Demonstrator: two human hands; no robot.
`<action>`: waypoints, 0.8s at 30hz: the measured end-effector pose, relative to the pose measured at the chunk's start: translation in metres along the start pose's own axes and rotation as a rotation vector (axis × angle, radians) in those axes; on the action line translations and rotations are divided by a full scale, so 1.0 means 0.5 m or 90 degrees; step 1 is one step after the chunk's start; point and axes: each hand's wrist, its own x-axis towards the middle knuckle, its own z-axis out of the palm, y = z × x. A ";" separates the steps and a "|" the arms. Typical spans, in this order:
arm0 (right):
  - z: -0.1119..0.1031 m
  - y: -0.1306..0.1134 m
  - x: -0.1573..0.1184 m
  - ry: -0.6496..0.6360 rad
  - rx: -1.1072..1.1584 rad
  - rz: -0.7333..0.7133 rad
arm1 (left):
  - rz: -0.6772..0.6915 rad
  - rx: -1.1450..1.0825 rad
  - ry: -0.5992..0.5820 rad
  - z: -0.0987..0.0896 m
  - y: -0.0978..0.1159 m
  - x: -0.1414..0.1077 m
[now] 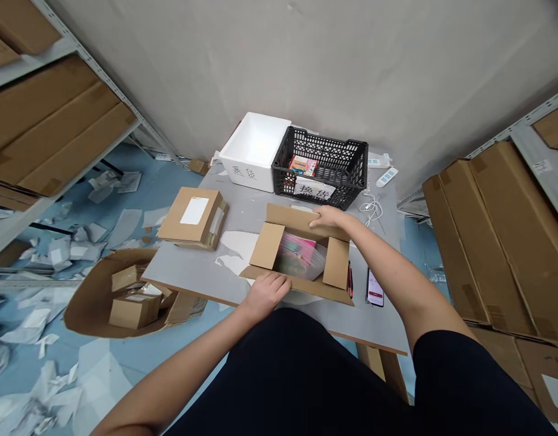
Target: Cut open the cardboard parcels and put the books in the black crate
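An opened cardboard box stands on the grey table in front of me, its flaps spread. Inside lies a pink, plastic-wrapped item. My left hand grips the near flap, fingers curled over its edge. On the far flap, my right hand has its thumb and fingers closed around the cardboard. White paper lies beneath and to the left of the box.
A white foam box and a black crate sit at the back. Parcels are at left, a phone at right. A large carton and paper scraps cover floor at left. Shelves with cartons flank the table.
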 end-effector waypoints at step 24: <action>0.158 -0.121 -0.245 0.095 -0.115 -0.322 | -0.014 -0.201 -0.360 -0.087 -0.112 0.162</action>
